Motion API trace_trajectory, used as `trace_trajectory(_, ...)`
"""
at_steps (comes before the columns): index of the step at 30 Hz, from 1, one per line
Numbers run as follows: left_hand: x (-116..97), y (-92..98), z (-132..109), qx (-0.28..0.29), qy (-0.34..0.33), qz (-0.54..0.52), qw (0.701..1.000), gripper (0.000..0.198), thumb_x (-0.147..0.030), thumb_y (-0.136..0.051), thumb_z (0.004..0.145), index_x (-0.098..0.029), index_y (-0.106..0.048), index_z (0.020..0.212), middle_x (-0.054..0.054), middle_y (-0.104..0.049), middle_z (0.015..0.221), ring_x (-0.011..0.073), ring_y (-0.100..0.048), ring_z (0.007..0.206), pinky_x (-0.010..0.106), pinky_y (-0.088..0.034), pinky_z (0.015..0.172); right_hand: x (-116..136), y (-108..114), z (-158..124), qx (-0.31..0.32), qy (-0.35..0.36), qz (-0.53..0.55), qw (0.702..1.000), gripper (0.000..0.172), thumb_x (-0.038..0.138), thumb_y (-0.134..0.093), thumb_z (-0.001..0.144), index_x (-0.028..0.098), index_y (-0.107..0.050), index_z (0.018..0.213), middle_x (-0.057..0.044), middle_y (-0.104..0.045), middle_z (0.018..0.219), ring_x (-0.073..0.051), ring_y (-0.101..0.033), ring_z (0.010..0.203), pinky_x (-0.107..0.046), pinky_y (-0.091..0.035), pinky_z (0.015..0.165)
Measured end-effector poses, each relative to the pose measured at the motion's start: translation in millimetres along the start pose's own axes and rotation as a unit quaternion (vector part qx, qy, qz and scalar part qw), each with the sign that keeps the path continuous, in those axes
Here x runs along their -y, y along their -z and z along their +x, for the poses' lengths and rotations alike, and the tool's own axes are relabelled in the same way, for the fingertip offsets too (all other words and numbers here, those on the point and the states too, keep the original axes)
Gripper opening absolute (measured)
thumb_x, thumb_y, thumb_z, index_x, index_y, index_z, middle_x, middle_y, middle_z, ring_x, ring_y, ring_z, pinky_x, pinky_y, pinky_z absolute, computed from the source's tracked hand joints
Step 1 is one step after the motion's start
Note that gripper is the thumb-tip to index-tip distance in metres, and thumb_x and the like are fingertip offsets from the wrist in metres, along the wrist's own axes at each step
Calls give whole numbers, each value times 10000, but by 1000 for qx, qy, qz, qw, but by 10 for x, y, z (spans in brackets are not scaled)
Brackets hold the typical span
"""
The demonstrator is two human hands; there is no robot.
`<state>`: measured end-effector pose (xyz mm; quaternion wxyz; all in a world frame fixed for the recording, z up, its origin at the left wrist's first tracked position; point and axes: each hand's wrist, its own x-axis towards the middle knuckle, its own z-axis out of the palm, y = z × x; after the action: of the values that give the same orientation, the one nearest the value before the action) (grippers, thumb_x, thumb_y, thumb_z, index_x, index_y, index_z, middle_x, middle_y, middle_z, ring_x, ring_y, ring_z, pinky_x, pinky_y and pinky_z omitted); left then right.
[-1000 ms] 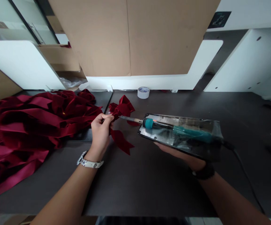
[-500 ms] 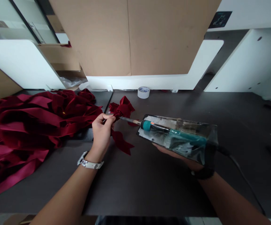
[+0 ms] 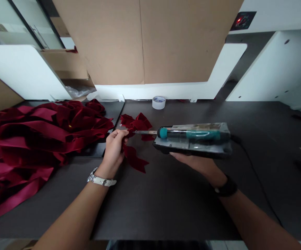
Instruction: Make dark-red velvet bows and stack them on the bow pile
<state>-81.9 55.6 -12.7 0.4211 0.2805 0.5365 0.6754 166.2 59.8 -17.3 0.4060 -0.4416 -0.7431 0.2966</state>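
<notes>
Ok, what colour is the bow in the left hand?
The bow is dark red, clearest in the head view.

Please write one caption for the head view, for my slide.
Left hand pinches a red bow; right hand holds a mounted soldering iron, its tip pointing towards the bow.

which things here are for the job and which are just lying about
In use:
bow, pinched by the left hand
iron, tip at the bow
case under the iron, in the right hand
ribbons, probably: same red

Lying about:
tape, at the back
plastic behind the ribbons
</notes>
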Motion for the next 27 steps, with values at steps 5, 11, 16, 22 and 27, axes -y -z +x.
trace_trajectory(5,-10,35,58,-30,17,-28,999,217,-232,-658,547,-181,-447,544,-66,-426,454,54,-349,423,179,-253,402,18,52,150,-170,-31,185,967,402,409,-782,588,227,-674,930,-27,-689,981,-254,-631,1008,-512,-422,1024)
trace_trajectory(11,64,-10,-139,48,-339,216,915,105,-220,-644,699,-192,-549,664,3,-587,664,131,-543,637,248,-439,586,41,160,309,-367,-21,356,859,303,329,-704,650,185,-627,906,-18,-646,970,-187,-624,1006,-377,-513,922)
trace_trajectory(16,350,-200,-525,381,-483,380,691,151,-126,-494,870,-182,-593,770,60,-661,893,140,-603,813,245,-473,697,-152,322,397,-452,-61,394,798,396,414,-718,635,191,-596,939,-18,-627,1048,-180,-625,988,-339,-582,757)
trace_trajectory(22,428,-280,-622,511,-402,404,643,129,-130,-505,892,-177,-596,972,44,-664,981,149,-588,874,266,-471,791,-336,463,417,-476,-79,415,772,459,405,-710,657,212,-576,1052,-14,-603,1165,-158,-595,1068,-315,-569,796)
trace_trajectory(27,330,-249,-610,549,-357,408,637,170,-208,-517,924,-181,-596,1072,63,-658,1079,167,-589,988,297,-475,881,-410,513,437,-480,-113,421,762,446,418,-681,671,202,-579,1047,-20,-601,1143,-158,-603,1036,-317,-560,814)
